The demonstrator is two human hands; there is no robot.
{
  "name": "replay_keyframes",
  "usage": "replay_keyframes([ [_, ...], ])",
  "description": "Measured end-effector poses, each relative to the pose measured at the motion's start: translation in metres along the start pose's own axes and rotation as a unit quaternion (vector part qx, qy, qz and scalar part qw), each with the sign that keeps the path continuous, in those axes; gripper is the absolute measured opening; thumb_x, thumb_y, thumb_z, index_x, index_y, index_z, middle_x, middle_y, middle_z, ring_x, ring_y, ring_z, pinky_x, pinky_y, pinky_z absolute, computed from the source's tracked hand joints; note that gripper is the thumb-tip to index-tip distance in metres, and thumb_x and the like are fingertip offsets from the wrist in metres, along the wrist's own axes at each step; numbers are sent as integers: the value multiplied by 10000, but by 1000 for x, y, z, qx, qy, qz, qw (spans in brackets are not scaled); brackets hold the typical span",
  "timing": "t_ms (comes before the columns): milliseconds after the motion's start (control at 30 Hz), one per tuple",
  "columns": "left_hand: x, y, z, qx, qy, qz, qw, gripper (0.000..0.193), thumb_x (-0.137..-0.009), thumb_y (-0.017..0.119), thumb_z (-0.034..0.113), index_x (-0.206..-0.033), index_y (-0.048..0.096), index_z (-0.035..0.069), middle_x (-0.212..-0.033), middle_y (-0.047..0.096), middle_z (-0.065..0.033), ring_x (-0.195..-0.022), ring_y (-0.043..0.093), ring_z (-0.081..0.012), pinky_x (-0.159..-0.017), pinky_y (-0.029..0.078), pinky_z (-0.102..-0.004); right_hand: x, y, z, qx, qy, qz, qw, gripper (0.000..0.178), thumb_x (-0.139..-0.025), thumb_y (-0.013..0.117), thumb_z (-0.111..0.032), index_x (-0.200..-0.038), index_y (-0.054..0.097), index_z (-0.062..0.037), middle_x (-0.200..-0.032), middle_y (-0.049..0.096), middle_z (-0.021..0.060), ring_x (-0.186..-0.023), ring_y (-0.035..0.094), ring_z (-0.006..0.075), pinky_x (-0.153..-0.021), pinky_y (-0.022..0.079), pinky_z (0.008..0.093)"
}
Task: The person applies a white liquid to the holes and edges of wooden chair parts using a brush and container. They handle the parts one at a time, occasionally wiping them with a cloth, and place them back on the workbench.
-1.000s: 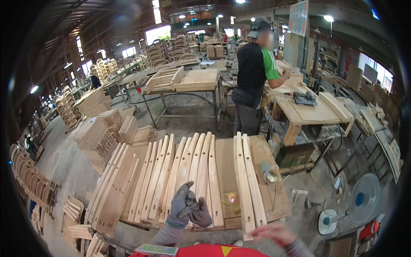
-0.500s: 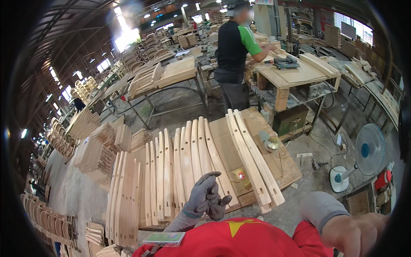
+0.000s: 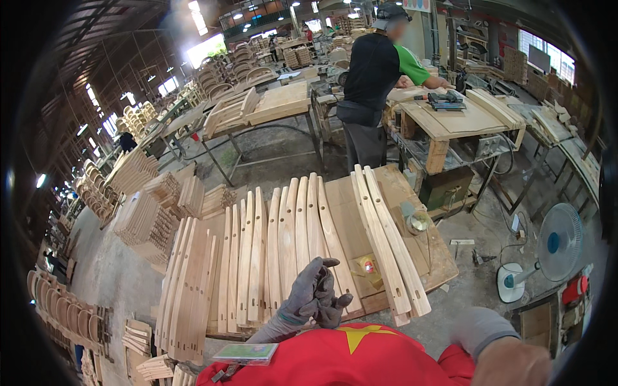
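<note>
My left hand [image 3: 312, 296], in a grey glove, is held above the near edge of the worktable. Its fingers are loosely bent, with the index finger and thumb apart and nothing seen between them. Just beyond it lies a row of curved wooden slats [image 3: 283, 238] with small holes and slots. To its right, a separate group of long curved slats [image 3: 386, 251] overhangs the table's near edge. My right hand [image 3: 483, 331] is low at the right, a blurred grey glove with bare skin below its edge. Its fingers cannot be made out, and no slat touches it.
Cardboard [image 3: 341, 199] covers part of the worktable [image 3: 444, 260]. A yellow tape roll [image 3: 368, 267] lies between the slat groups. A standing fan [image 3: 557, 241] is at right. Stacked wood pieces [image 3: 138, 222] stand at left. A co-worker [image 3: 370, 77] works at a farther bench [image 3: 444, 122].
The view has shifted slightly, so the tables and fan sit a little differently. My right hand has moved lower and slightly left. The co-worker's arm reaches farther right. My left hand keeps its pose.
</note>
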State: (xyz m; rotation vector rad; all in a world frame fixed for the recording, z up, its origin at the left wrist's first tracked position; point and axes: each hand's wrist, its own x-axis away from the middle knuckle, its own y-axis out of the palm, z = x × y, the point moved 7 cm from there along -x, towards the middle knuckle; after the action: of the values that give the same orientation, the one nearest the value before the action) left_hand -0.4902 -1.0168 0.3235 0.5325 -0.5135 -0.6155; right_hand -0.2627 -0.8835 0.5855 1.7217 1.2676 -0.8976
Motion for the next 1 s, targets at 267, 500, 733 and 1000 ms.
replay_keyframes([
  [267, -9, -1, -2, -23, -16, -20, 999, 426, -943, 365, 382, -1102, 481, 5, -578, 432, -12, -376, 357, -110, -349, 315, -251, 103, -15, 16, 114, 24, -128, 985, 127, -864, 527, -144, -833, 500, -24, -723, 492, 128, -668, 521, 264, -547, 429, 398],
  [500, -17, 7, -9, -43, -16, 26, 999, 384, -930, 405, 378, -1081, 492, 36, -567, 391, -8, -371, 335, -112, -329, 301, -247, 3, -26, -27, 345, -58, 1, 937, 61, -698, 585, -45, -718, 555, -95, -605, 470, 69, -419, 402, 116, -356, 262, 221],
  [733, -19, 3, -13, -72, -42, 38, 996, 364, -932, 403, 355, -1080, 491, 34, -567, 388, -7, -373, 339, -115, -341, 307, -252, 16, -14, -17, 454, -69, -55, 887, 86, -782, 542, -104, -703, 546, -71, -630, 467, 83, -436, 425, 160, -383, 310, 251],
  [1000, -20, -2, -15, -67, -63, 30, 995, 376, -917, 423, 337, -1090, 477, 7, -574, 414, 0, -379, 363, -106, -364, 340, -254, 84, -48, 52, 299, 268, -220, 889, 130, -812, 517, -100, -867, 515, 18, -752, 499, 114, -693, 517, 277, -627, 441, 402],
])
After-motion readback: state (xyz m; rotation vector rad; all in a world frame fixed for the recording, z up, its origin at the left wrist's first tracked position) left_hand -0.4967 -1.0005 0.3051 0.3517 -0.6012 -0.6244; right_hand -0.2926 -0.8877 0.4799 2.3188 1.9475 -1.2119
